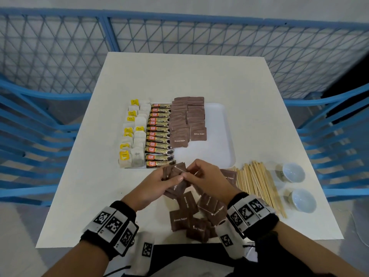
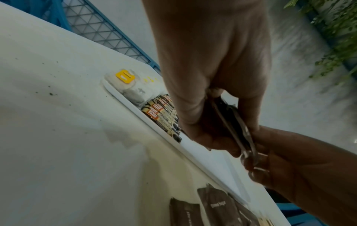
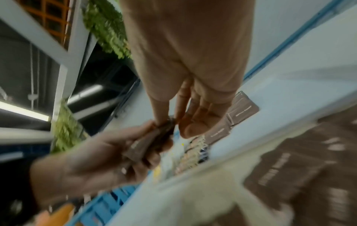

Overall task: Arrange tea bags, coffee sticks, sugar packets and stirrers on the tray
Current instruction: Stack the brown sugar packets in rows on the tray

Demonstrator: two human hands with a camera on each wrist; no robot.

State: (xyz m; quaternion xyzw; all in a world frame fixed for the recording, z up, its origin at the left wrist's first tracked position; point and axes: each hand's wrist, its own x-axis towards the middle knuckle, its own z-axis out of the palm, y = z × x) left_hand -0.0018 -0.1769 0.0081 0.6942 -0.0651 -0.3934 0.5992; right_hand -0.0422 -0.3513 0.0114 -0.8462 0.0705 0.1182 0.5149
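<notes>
tray [image 1: 223, 136] on table [image 1: 249, 80] holds tea bags, coffee sticks, sugar rows; right side bare, likely for stirrers [image 1: 259, 182]. left hand [image 1: 159, 186] grips sugar packets [image 1: 175, 170] fanned; right hand [image 1: 205, 180] pinches one, probably to place it

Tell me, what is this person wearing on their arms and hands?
The left hand and right hand are bare, no gloves. Each wrist carries a black band fitted with grey-white blocks printed with black-and-white square code markers. The forearms show no sleeves.
</notes>
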